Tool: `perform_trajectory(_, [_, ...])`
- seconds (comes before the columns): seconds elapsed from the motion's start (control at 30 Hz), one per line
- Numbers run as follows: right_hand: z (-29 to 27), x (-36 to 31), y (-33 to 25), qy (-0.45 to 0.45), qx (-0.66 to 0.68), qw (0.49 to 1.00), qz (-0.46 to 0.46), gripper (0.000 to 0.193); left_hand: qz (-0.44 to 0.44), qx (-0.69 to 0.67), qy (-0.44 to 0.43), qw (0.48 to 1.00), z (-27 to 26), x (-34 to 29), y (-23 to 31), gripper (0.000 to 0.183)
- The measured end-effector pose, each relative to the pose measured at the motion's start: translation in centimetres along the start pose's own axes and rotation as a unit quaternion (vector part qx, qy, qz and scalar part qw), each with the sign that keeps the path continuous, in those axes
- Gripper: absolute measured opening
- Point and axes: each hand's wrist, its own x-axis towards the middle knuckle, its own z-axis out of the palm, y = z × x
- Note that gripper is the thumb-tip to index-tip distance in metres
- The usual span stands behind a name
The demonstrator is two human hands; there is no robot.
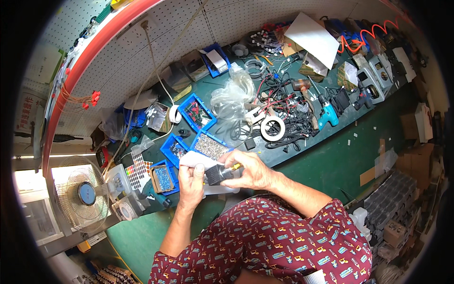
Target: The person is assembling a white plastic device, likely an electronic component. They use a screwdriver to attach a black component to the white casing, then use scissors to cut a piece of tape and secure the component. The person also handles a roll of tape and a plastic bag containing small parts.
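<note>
Both hands meet in front of my chest, over the near edge of the bench. My left hand (191, 188) is closed, its thumb pressing a flat white piece (198, 160) that looks like paper or thin plastic. A black ribbed block (214, 175) sits between the two hands. My right hand (253, 173) has its fingers wrapped round the block's greyish end, where a small yellow part (236, 166) shows. What lies under the fingers is hidden. Just beyond the hands are a blue bin of small metal parts (211, 146) and a blue bin of blue pieces (163, 178).
On the green bench lie a white tape roll (273, 128), tangled black cables (295, 135), clear plastic bags (232, 94), a teal power drill (327, 113) and a hammer (301, 85). A fan (86, 193) stands at the left. Stacked black parts (397, 203) are at the right.
</note>
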Motion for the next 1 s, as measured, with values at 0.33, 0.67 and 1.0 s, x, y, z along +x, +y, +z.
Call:
perform_trajectory(0.33, [-0.5, 0.4, -2.6, -0.062, -0.026, 0.988, -0.137, 0.046, 0.029, 0.083, 0.041, 0.995, 0.3, -1.3, 2.6, 0.054])
perform_trajectory(0.67, [-0.8, 0.8, -3.6, -0.053, -0.044, 0.984, -0.163, 0.042, 0.026, 0.242, -0.125, 0.962, -1.2, -1.0, 6.0, 0.078])
perform_trajectory(1.0, [-0.3, 0.3, -3.7, -0.033, -0.038, 0.988, -0.146, 0.045, -0.005, 0.2, -0.166, 0.966, -0.9, -1.3, 5.7, 0.081])
